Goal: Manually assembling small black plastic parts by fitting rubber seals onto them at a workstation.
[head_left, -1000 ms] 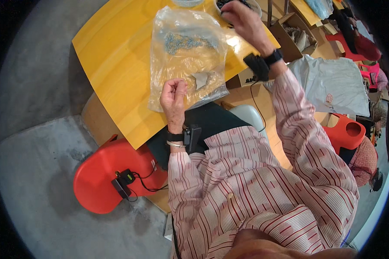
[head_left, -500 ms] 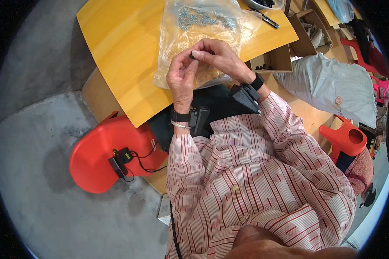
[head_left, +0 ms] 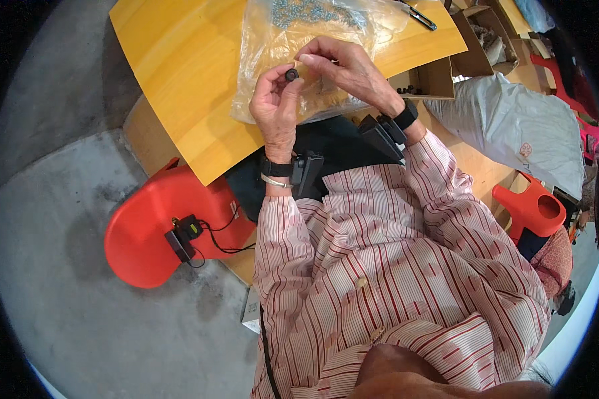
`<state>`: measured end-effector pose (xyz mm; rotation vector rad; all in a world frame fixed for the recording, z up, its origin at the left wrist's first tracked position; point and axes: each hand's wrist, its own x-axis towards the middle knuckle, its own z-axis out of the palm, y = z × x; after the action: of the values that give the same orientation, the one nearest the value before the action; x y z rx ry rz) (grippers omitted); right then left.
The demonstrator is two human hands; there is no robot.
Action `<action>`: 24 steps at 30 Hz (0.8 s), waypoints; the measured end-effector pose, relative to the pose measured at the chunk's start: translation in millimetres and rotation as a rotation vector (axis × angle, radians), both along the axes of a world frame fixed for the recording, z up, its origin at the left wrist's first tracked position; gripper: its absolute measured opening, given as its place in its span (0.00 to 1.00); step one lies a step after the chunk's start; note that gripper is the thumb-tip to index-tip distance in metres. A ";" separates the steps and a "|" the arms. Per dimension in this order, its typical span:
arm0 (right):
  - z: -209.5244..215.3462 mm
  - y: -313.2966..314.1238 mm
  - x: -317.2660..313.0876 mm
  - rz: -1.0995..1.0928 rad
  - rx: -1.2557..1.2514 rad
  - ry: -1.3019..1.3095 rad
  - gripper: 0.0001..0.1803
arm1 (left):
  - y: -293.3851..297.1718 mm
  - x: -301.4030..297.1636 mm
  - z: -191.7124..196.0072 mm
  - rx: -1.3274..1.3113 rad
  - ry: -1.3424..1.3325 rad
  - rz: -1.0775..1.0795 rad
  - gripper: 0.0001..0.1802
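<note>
Black ring is pinched in left hand; right hand touches it, above plastic bag of metal parts on yellow table

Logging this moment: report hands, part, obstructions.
Left hand pinching small black part. Right hand at it, fingertips closing. Clear plastic bag beneath, on yellow table. Nothing blocking.
</note>
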<state>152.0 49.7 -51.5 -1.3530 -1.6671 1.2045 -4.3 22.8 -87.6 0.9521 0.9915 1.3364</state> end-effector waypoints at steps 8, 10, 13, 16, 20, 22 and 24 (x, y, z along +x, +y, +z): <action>-3.7 -9.1 1.5 0.005 0.140 0.147 0.10 | -3.4 -3.5 -6.0 -0.018 -0.022 -0.043 0.13; -0.4 -7.5 -3.0 0.061 0.433 -0.006 0.13 | -2.8 -4.2 -5.8 0.006 -0.018 -0.045 0.15; -5.5 -3.6 -5.6 0.146 0.554 -0.153 0.15 | -2.5 -3.7 -7.3 0.024 0.009 -0.045 0.16; -9.0 2.1 -6.4 0.160 0.611 -0.135 0.15 | -2.9 -5.7 -5.6 -0.022 -0.002 -0.077 0.17; -8.0 4.7 -3.5 0.172 0.611 -0.130 0.14 | -2.5 -6.4 -6.0 -0.015 -0.004 -0.066 0.14; -8.5 5.4 -2.5 0.153 0.621 -0.138 0.15 | -1.3 -6.4 -6.1 -0.023 -0.013 -0.076 0.15; -6.5 5.9 -1.3 0.144 0.634 -0.169 0.15 | -1.1 -5.4 -4.3 -0.016 -0.086 -0.064 0.14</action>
<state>150.7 55.6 -58.0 -0.9623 -2.0598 0.5522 -9.7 21.7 -91.9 0.8992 0.8980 1.3036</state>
